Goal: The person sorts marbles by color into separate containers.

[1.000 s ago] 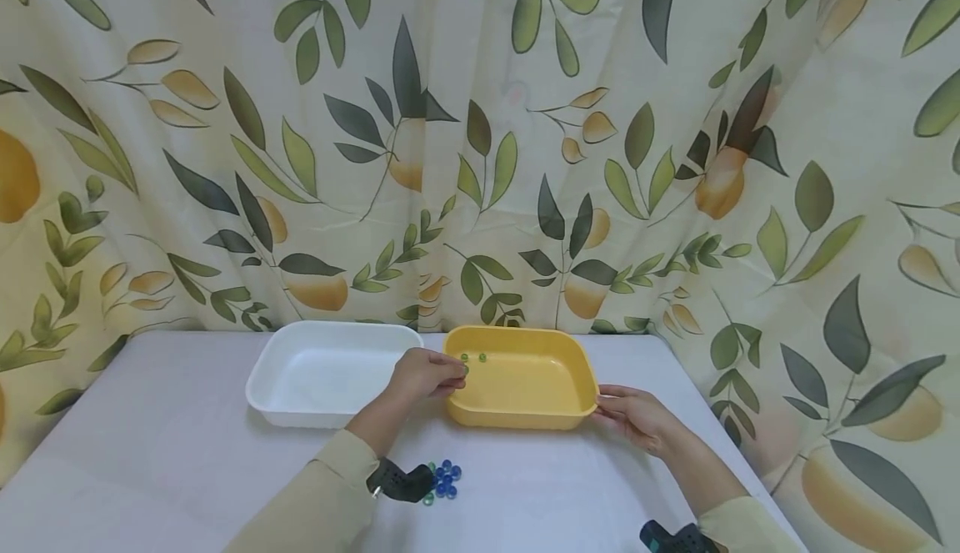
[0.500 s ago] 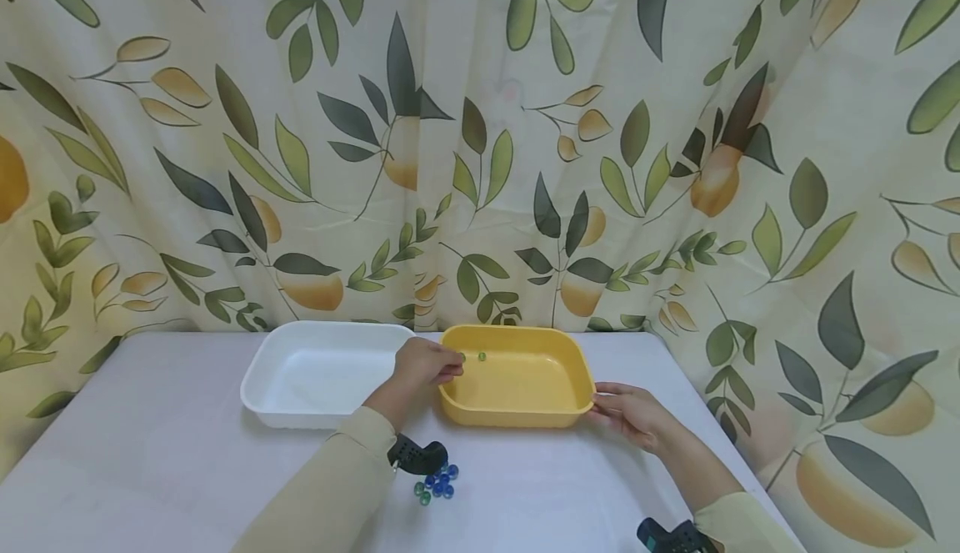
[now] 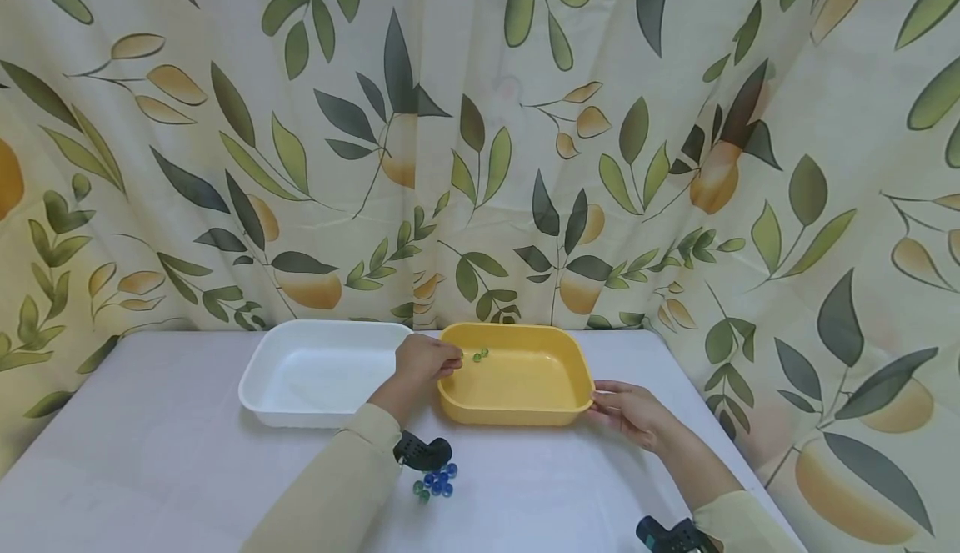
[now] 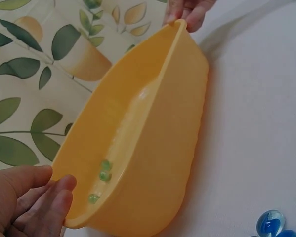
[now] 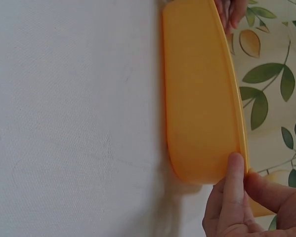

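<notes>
A yellow tray [image 3: 525, 386] stands on the table with three green marbles [image 4: 105, 175] inside near its left end. My left hand [image 3: 425, 363] is at that end, fingertips over the rim. In the left wrist view its thumb and fingers [image 4: 63, 195] are spread apart, and no marble shows between them. In the head view this hand hides part of the tray's left end. My right hand [image 3: 633, 411] pinches the tray's right end; in the right wrist view its fingers [image 5: 232, 182] press the outer wall and the thumb lies at the rim.
Left of the yellow tray stands a white tray [image 3: 315, 415]. Several blue marbles [image 3: 442, 480] and a few green marbles [image 3: 420, 490] lie on the white-covered table [image 3: 165, 436], close below my left wrist device [image 3: 423, 450]. A leaf-patterned curtain [image 3: 480, 161] hangs behind.
My left hand has moved slightly up and to the left at the yellow tray's left end. Inside, the green marbles have shifted closer together. My right hand keeps its place.
</notes>
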`<control>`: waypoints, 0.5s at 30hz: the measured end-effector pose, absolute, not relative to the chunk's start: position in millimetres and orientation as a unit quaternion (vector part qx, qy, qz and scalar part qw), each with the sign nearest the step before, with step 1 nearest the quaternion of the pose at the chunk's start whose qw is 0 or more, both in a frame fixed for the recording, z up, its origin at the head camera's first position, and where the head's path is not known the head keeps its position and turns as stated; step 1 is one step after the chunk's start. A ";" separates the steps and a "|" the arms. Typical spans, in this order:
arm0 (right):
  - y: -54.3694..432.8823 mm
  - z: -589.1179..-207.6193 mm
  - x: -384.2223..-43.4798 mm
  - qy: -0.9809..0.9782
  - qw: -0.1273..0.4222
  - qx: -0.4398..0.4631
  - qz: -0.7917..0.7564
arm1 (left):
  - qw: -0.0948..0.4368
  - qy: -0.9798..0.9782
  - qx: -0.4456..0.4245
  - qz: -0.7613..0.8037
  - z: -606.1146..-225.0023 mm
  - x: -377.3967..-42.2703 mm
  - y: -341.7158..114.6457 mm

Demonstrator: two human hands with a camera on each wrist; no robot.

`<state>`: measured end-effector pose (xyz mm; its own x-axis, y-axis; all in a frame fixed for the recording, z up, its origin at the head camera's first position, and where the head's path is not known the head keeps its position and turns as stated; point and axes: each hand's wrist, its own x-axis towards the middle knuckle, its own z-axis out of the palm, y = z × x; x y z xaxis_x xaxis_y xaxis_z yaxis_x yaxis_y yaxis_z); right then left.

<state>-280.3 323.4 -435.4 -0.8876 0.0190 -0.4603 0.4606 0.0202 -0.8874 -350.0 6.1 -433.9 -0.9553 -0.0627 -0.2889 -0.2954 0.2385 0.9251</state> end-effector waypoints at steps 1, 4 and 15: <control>323.4 -435.6 -280.5 0.695 0.163 0.173 -0.678 | 0.096 0.780 -0.115 0.607 -434.1 -350.0 6.0; 323.1 -435.4 -280.5 0.696 0.162 0.171 -0.678 | 0.094 0.779 -0.112 0.610 -434.7 -349.6 5.5; 323.6 -434.4 -280.8 0.696 0.165 0.169 -0.678 | 0.103 0.772 -0.110 0.618 -433.5 -348.1 4.4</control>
<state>-280.8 323.6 -434.4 -0.8886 0.0115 -0.4586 0.4587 0.0246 -0.8882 -348.1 4.4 -433.5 -0.9546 -0.0438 -0.2948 -0.2972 0.2117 0.9311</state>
